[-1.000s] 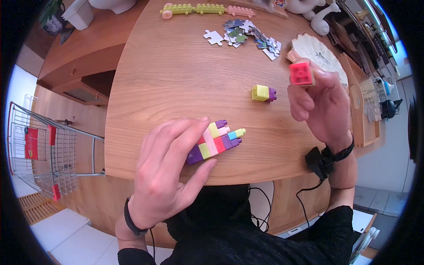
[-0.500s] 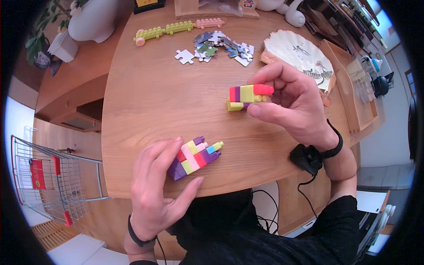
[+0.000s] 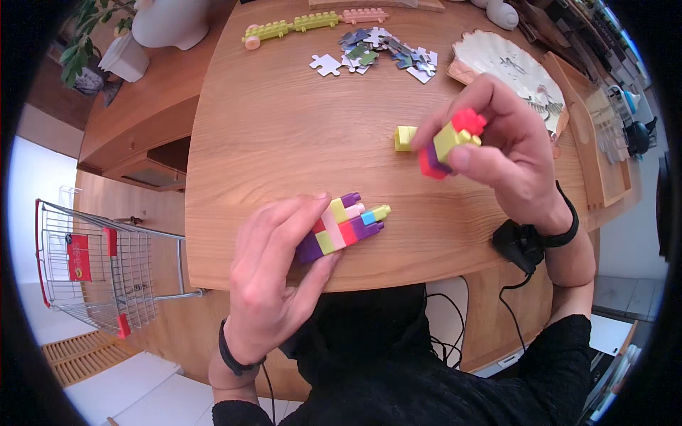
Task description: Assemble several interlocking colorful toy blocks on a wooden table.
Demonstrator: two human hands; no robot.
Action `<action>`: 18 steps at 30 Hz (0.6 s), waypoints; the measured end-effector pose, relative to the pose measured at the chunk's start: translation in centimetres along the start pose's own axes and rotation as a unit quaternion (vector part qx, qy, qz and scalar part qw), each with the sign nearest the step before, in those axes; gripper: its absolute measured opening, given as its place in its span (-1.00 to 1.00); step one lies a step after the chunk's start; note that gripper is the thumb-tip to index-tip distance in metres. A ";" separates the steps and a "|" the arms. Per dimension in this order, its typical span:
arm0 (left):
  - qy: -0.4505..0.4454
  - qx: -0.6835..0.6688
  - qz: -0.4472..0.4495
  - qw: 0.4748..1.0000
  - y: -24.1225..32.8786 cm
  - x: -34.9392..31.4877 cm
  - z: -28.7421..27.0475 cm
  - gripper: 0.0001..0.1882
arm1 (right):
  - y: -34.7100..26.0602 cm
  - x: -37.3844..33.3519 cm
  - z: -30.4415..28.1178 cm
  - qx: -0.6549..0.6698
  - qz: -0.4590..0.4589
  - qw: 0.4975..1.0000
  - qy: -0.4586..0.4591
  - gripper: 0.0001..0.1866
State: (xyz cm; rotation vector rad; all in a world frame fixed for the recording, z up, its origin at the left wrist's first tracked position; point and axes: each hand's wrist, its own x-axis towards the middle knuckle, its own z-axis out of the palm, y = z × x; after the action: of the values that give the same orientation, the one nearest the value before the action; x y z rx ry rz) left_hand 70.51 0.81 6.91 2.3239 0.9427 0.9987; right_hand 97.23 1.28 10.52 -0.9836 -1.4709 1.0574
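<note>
My right hand [image 3: 511,153] pinches a small stack of building blocks [image 3: 450,142] between thumb and fingers. The stack is red, purple and yellow-green, tilted above the table. Partly behind it lies a yellow-green block [image 3: 405,138], its right end hidden by my fingers. Near the table's front edge, my left hand [image 3: 273,263] has its fingers and thumb around the left end of a larger block assembly [image 3: 339,231]. That assembly is purple, yellow-green, pink, red and blue, lying on the table with its studs pointing right.
Jigsaw pieces [image 3: 366,57] lie in a loose pile on the wooden table [image 3: 277,142]. Behind them stands a block train [image 3: 316,21]. At the right are a shell-shaped plate [image 3: 497,60] and a wooden tray [image 3: 590,142]. A black device [image 3: 517,245] with a cable sits by my right wrist.
My right hand has lifted the small stack off the table area and tilted it, leaving the yellow-green block behind. My left hand's thumb has closed in on the larger assembly. The view has shifted.
</note>
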 end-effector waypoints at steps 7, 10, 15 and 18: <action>0.049 -0.105 -0.039 0.993 0.0 -0.6 0.1 -0.44 | -0.4 -0.4 -0.3 -0.208 -0.005 0.975 -0.085 -0.71; 0.051 -0.102 -0.043 0.993 -0.2 -0.6 -0.1 -0.43 | -0.4 -0.2 -0.2 -0.220 0.007 0.970 -0.102 -0.70; 0.042 -0.118 -0.070 0.990 -0.2 -0.4 -0.1 -0.41 | -0.1 -0.1 0.2 -0.009 0.084 0.995 -0.060 -0.73; 0.075 -0.213 -0.119 0.967 0.0 -0.5 -0.7 -0.43 | -0.6 0.4 -0.2 0.033 0.143 0.988 -0.056 -0.73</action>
State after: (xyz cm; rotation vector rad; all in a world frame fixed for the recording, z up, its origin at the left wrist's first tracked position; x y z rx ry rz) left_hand 69.72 0.57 7.11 1.7588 0.9309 1.1554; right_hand 97.30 1.49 11.25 -1.1253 -1.4008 1.3781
